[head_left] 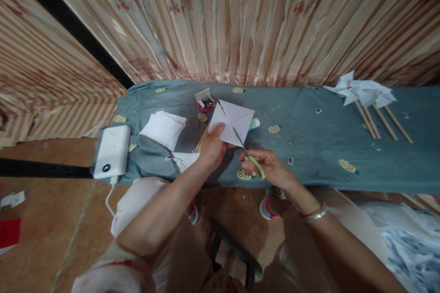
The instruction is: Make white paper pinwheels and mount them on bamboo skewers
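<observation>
A square sheet of white paper (240,116) with diagonal lines across it is held up over the bench by my left hand (213,145), thumb on top. My right hand (266,165) grips the light-green handles of a pair of scissors (256,167), whose blades lie at the sheet's lower right corner. Behind the sheet stands an opened small box (206,103) of dark metal pieces. Several wooden sticks (202,138) are partly covered by my left hand. A white and green tube (254,124) shows at the sheet's right edge.
A stack of white paper (163,128) lies left, with another sheet (187,160) near the front edge. A white power bank (112,151) with a cable sits at the left end. Several paper pinwheels (367,91) on sticks rest at right on the grey-green cloth (316,146).
</observation>
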